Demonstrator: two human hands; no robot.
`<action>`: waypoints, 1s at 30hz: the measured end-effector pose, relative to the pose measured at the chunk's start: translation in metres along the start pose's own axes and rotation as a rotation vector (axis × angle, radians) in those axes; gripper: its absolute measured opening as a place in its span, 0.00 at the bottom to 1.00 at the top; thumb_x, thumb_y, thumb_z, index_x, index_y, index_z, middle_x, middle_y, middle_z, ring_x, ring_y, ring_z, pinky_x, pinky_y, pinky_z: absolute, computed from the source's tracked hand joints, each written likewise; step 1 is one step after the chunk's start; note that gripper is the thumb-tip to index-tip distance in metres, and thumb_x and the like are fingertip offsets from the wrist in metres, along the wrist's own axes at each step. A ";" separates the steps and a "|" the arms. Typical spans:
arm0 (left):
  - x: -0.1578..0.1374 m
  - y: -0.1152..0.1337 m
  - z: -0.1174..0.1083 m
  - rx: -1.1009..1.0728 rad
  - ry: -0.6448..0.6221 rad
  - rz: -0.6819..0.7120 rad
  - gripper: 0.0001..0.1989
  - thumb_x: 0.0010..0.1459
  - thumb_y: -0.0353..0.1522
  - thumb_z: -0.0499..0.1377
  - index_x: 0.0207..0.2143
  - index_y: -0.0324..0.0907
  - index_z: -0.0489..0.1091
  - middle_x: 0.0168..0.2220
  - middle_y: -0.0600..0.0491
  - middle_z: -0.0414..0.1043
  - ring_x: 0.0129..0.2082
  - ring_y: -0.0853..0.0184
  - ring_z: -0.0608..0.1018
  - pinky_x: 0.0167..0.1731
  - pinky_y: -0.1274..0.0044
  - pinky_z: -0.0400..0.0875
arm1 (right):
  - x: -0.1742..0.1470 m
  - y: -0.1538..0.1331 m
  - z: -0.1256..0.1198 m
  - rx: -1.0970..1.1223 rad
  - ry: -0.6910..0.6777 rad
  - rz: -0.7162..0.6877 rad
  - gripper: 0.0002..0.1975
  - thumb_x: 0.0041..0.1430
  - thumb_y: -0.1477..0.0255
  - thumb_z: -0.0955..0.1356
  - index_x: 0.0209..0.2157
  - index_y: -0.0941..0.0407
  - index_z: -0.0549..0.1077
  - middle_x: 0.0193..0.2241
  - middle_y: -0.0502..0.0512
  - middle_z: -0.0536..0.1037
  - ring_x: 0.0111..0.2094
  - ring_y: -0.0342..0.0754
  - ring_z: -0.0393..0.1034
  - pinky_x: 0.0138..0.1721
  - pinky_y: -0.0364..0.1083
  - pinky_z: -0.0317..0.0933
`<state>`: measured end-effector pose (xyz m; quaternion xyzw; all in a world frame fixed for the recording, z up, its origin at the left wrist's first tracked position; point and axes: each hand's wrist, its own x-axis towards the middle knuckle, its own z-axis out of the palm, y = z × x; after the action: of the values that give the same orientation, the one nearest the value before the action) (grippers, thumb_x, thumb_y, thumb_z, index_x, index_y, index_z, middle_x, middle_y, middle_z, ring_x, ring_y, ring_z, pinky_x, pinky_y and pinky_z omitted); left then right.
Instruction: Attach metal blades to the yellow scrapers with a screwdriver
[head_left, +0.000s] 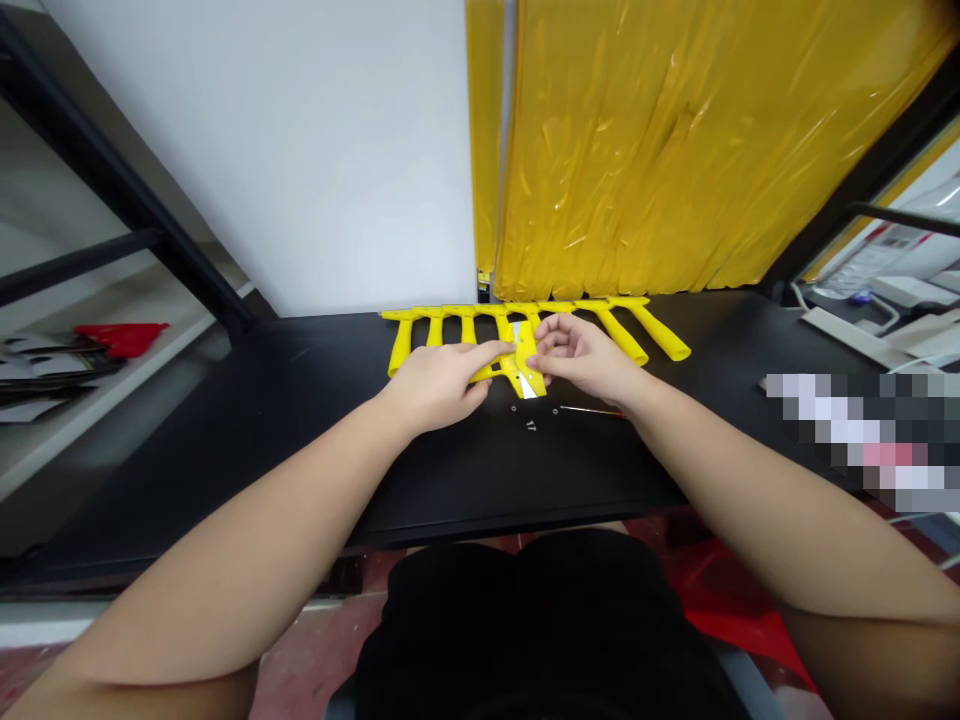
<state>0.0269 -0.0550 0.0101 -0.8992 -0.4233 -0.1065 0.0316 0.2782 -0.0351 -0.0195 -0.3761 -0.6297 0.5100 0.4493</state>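
Note:
A yellow plastic scraper-like tool (529, 350) with a broad head and shiny, blade-like strips at its ends lies under my hands. My left hand (444, 385) wraps round its yellow handle, index finger stretched onto the head. At the head's right edge, my right hand (581, 355) pinches with its thumb on top; the other fingers are curled, and any small part between them is hidden. Just in front lie small screws (531, 426), a nut (514, 408) and another small ring-like nut (555, 411). A thin metal rod (589, 409), reddish towards my right wrist, lies beside them.
Several yellow T-shaped handles (664, 335) stand in a row along the back of the black table (300, 400). Behind them rise a white panel (337, 150) and yellow plastic-wrapped sheets (660, 150). Black frame posts (150, 190) flank the table. At right are assorted papers (847, 330).

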 end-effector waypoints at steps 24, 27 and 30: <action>-0.001 0.003 -0.002 -0.047 0.043 0.067 0.24 0.69 0.35 0.54 0.66 0.52 0.67 0.55 0.51 0.81 0.44 0.59 0.84 0.42 0.69 0.74 | 0.001 -0.004 -0.001 0.230 -0.050 0.276 0.24 0.43 0.64 0.85 0.31 0.56 0.71 0.23 0.44 0.76 0.22 0.38 0.71 0.26 0.39 0.74; -0.001 0.002 -0.001 -0.046 0.067 0.091 0.23 0.69 0.35 0.54 0.65 0.51 0.67 0.55 0.51 0.81 0.43 0.59 0.84 0.41 0.69 0.74 | 0.002 -0.004 -0.003 0.283 -0.087 0.338 0.25 0.42 0.64 0.86 0.33 0.57 0.73 0.24 0.47 0.78 0.23 0.38 0.72 0.28 0.38 0.76; -0.001 0.001 0.000 -0.035 0.081 0.108 0.23 0.69 0.34 0.55 0.65 0.51 0.68 0.55 0.52 0.81 0.42 0.60 0.84 0.40 0.69 0.74 | 0.003 -0.002 -0.005 0.318 -0.104 0.382 0.25 0.42 0.66 0.86 0.37 0.58 0.75 0.25 0.48 0.79 0.23 0.38 0.74 0.29 0.38 0.77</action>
<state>0.0274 -0.0568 0.0101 -0.9160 -0.3706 -0.1485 0.0388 0.2822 -0.0315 -0.0165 -0.3863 -0.4813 0.6968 0.3655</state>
